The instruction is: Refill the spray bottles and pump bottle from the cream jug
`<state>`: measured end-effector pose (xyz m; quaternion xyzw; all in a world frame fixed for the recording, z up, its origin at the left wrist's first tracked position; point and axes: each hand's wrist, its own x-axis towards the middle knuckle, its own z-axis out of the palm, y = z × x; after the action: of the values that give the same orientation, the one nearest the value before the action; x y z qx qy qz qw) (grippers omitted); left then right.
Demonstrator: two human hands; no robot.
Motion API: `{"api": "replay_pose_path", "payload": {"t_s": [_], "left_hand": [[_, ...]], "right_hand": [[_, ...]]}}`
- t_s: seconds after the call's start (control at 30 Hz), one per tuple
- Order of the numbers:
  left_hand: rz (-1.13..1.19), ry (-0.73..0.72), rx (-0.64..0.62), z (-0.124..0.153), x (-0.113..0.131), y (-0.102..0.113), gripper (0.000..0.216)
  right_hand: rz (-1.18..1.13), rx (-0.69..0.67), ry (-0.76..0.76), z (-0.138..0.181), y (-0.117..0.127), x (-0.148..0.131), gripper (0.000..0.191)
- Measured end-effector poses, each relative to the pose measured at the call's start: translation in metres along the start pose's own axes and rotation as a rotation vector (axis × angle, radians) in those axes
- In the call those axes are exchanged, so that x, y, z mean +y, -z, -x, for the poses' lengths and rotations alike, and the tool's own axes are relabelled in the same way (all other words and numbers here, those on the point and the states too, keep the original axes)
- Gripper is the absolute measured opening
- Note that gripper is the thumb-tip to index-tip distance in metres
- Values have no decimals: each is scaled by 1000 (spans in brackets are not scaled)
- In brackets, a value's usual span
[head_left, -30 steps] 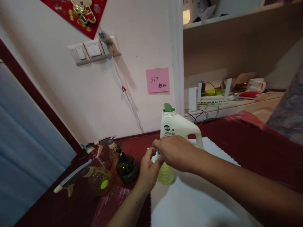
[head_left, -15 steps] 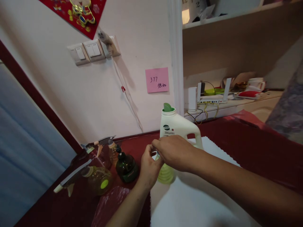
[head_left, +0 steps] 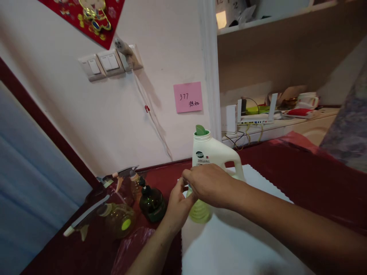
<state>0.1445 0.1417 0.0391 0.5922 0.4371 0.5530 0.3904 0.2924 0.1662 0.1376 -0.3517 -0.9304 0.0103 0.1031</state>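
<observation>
Past a dark green round pump bottle (head_left: 151, 204) at nine o'clock: bracing the small pale green ribbed plastic bottle (head_left: 200, 213), upright on the desk's (head_left: 301, 179) white mat (head_left: 229, 244), left hand (head_left: 177, 208) clamped on its side, right hand (head_left: 212, 185) closed over its top. Seemingly working the cap; calls next for steady counter-grip.

Little bottle (head_left: 199, 210) shows pale yellow-green. Jug (head_left: 210, 156) is cream-white, green spout, dark round logo. Pump bottle (head_left: 151, 204), dark green; spray bottle (head_left: 119, 219), amber with a lime-green dot. Desk (head_left: 301, 175) deep red, mat (head_left: 235, 244) plain white, note (head_left: 187, 97) bright pink with dark handwriting.
</observation>
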Motion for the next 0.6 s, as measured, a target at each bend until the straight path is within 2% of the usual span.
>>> {"api": "replay_pose_path", "payload": {"t_s": [0.1, 0.3, 0.37, 0.47, 0.53, 0.6], "left_hand": [[-31, -8, 47, -1, -1, -4, 37], [-7, 38, 0, 1, -5, -2, 35], [-14, 39, -12, 1, -6, -1, 35], [-16, 54, -35, 2, -6, 1, 38], [-2, 71, -52, 4, -5, 2, 44], [-9, 67, -10, 8, -4, 5, 50]], "right_hand": [[-8, 4, -8, 0, -1, 0, 17], [-62, -16, -27, 2, 3, -2, 20], [-116, -30, -37, 5, 9, 0, 29], [-209, -26, -72, 15, 21, 9, 55], [-288, 38, -103, 26, 27, 17, 57], [-423, 201, -134, 39, 25, 27, 44]]}}
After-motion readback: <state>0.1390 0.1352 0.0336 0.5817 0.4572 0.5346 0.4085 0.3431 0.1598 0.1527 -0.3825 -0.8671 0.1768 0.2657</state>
